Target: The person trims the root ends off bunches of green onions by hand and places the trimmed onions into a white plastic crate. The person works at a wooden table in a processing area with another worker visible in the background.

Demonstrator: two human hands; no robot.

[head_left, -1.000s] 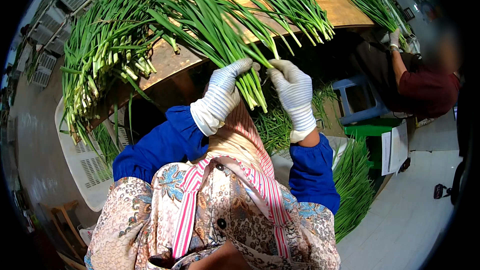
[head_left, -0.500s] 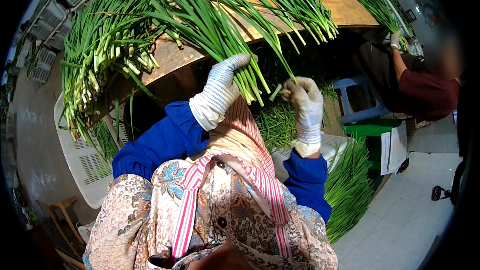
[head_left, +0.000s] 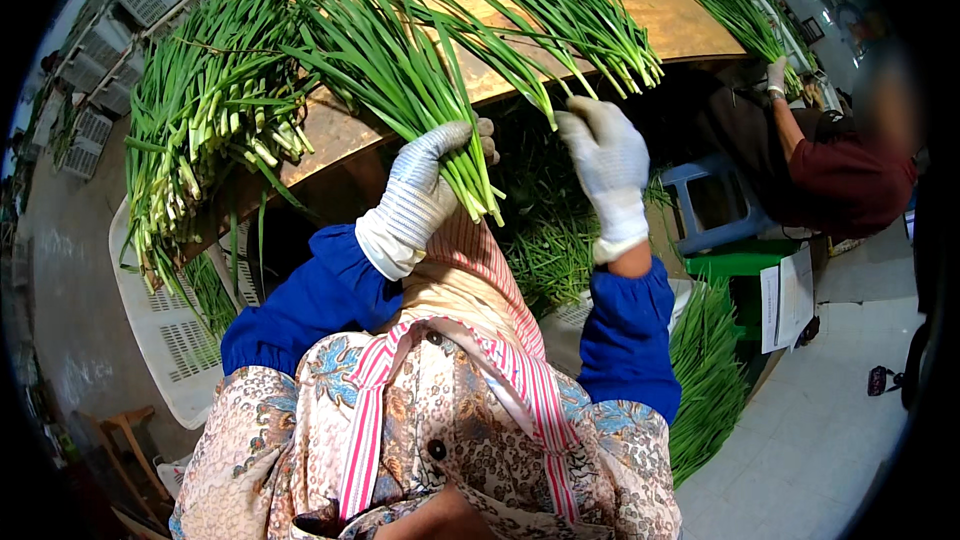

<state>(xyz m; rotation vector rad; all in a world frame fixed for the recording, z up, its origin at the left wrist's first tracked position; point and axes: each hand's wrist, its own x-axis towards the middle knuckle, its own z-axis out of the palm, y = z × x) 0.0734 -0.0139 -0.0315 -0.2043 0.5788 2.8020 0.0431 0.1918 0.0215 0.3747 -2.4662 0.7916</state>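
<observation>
My left hand (head_left: 420, 185), in a white knitted glove, is closed round a bunch of garlic chives (head_left: 410, 100). Their pale cut ends point down toward me, and the leaves spread up over the table. My right hand (head_left: 608, 155), gloved too, is at the table's near edge with its fingers a little apart. Its fingertips are close to the stalk ends of a few loose garlic chives (head_left: 505, 60); whether they touch is hard to see. Another loose bunch (head_left: 590, 20) lies farther right on the wooden table (head_left: 690, 25).
A thick pile of garlic chives (head_left: 220, 105) hangs over the table's left edge, above a white plastic crate (head_left: 180, 340). Leaf scraps (head_left: 550, 260) lie below. At right are a blue stool (head_left: 705, 200), more chives (head_left: 705, 370) and a co-worker (head_left: 850, 175) handling chives.
My right hand has moved up toward the table edge; the stalk and pale scrap it had at its fingers are gone from it. My left hand keeps its bunch, shifted slightly left.
</observation>
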